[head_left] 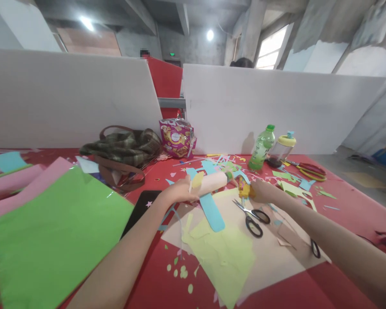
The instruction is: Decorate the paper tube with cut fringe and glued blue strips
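My left hand point(179, 192) is closed around one end of a pale cream paper tube point(214, 182), which lies roughly sideways over the table. A yellow paper piece point(197, 180) sits on the tube near my fingers, and a light blue paper strip point(212, 212) hangs down from under it. At the tube's far end there is a bit of green. My right hand point(261, 191) is closed on a small yellow-orange object point(244, 189) whose kind I cannot make out. Black-handled scissors point(251, 216) lie partly spread on cream paper point(270, 262), just below my right hand.
Green sheets point(58, 231) and pink paper point(59, 178) cover the left side. Behind stand a plaid bag point(128, 146), a purple snack bag point(176, 137), a green bottle point(261, 148) and a yellow-lidded jar point(283, 150). Red-handled scissors point(310, 170) lie right. Paper scraps are scattered about.
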Motion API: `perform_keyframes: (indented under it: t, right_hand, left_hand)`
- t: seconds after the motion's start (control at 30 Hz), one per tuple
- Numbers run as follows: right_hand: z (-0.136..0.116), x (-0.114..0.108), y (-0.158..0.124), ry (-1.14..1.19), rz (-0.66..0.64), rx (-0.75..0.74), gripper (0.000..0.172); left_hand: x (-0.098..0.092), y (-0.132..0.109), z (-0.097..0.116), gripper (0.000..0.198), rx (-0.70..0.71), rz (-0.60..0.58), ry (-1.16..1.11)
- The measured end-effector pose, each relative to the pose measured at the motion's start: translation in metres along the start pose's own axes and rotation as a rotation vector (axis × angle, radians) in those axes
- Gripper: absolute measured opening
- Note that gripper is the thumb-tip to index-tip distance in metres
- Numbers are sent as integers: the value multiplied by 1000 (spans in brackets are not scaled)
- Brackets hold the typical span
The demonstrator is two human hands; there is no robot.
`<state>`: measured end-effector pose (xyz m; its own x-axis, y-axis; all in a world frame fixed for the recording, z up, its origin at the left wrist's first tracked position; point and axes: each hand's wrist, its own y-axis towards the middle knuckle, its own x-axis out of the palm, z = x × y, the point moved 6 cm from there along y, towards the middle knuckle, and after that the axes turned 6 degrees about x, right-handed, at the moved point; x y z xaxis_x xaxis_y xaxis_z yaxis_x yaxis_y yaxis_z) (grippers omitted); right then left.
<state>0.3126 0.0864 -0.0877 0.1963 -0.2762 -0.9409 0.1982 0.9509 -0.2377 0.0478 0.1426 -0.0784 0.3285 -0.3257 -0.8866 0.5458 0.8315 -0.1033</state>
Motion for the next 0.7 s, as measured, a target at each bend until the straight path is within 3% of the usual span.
perform_keyframes:
  t: [0.27, 0.4, 0.6, 0.7]
  right_hand:
    - [33, -36, -18, -14, 267, 137, 33]
    - [49, -59, -29, 33, 366, 167, 24]
    - [29, -79, -51, 189, 393, 29, 8]
    - [13, -75, -58, 483, 306, -31, 6]
  left_hand:
    - [4, -7, -1, 53, 20, 92, -142]
    - [8, -11, -2, 50, 39, 133, -220]
    - [11, -11, -10, 47, 52, 253, -267]
    - [12, -11, -13, 40, 50, 305, -260]
